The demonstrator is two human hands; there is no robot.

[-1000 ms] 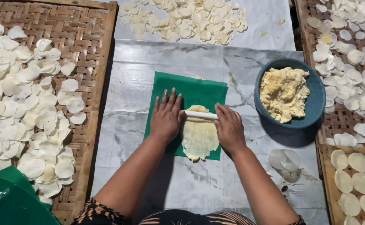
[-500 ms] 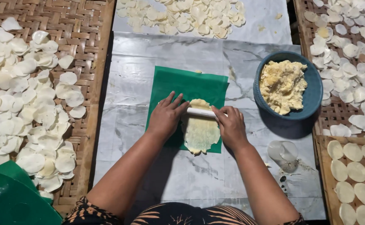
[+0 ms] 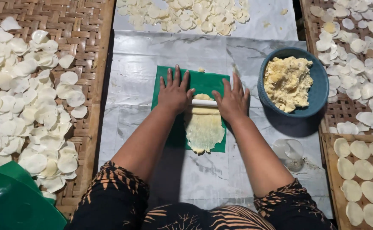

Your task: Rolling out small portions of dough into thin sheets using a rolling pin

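Rolling pin: thin white rod [image 3: 204, 102], long axis crosswise, under both palms.
Dough: pale flattened sheet [image 3: 204, 127] lying nearward.
Hands: left hand [image 3: 174, 91], right hand [image 3: 232, 101], fingers spread flat, equally near.

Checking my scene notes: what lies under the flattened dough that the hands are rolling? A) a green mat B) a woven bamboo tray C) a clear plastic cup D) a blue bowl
A: the thin dough sheet lies on the green mat, with both hands pressing the white roller across it.

Even, soft overhead light, moderately bright. Mild glare on the silvery plastic sheet [image 3: 144, 68] beyond the left hand [image 3: 174, 91]. Soft shadows beneath both forearms. Focus sharp; edges slightly curved.
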